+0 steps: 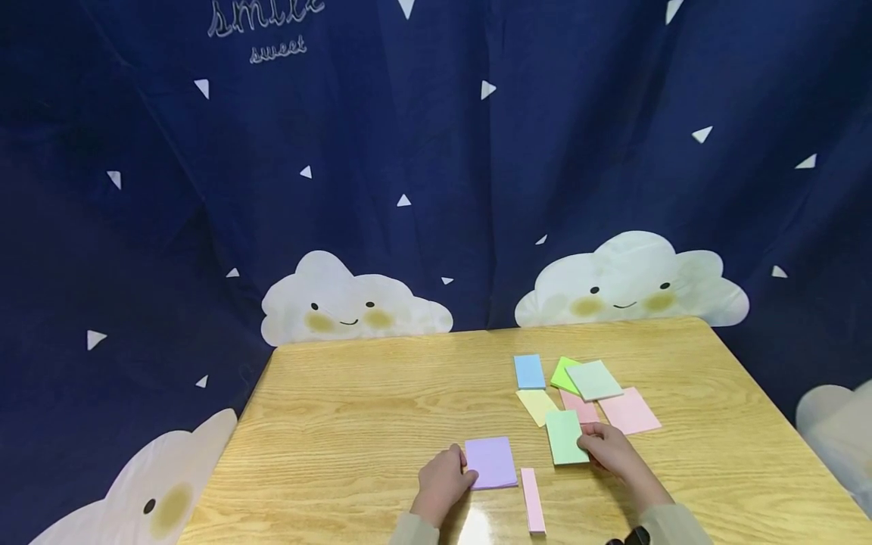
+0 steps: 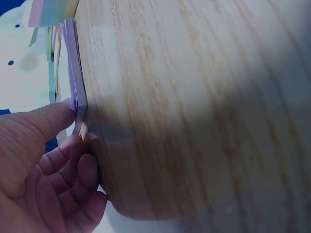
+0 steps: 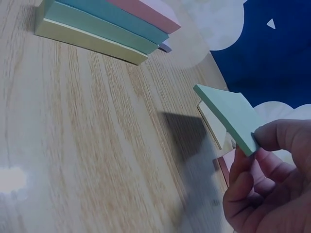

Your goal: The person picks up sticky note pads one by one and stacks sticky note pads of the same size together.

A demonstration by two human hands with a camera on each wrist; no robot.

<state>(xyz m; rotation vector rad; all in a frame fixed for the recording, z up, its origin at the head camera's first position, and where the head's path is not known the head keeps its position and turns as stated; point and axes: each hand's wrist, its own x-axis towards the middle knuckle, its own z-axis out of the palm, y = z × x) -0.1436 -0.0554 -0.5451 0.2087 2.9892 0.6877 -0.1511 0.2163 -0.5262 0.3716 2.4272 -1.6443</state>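
Observation:
My left hand (image 1: 441, 481) holds the left edge of a purple sticky note pad (image 1: 491, 462) on the table; in the left wrist view the thumb is against the purple pad (image 2: 74, 68). Between thumb and fingers of my right hand (image 1: 613, 450) is a light green sticky note pad (image 1: 565, 437). The right wrist view has this green pad (image 3: 233, 116) tilted and raised off the wood, with its shadow below. A narrow stack of strip notes, pink on top (image 1: 533, 499), stands between the hands; its pink, blue, green and yellow layers (image 3: 107, 29) appear in the right wrist view.
Beyond the right hand lie a blue pad (image 1: 529, 372), a yellow pad (image 1: 536, 406), a bright green pad (image 1: 562, 376), a pale green pad (image 1: 594, 380), a darker pink pad (image 1: 580, 406) and a light pink pad (image 1: 630, 411). A navy curtain (image 1: 443, 151) hangs behind the wooden table (image 1: 354, 409).

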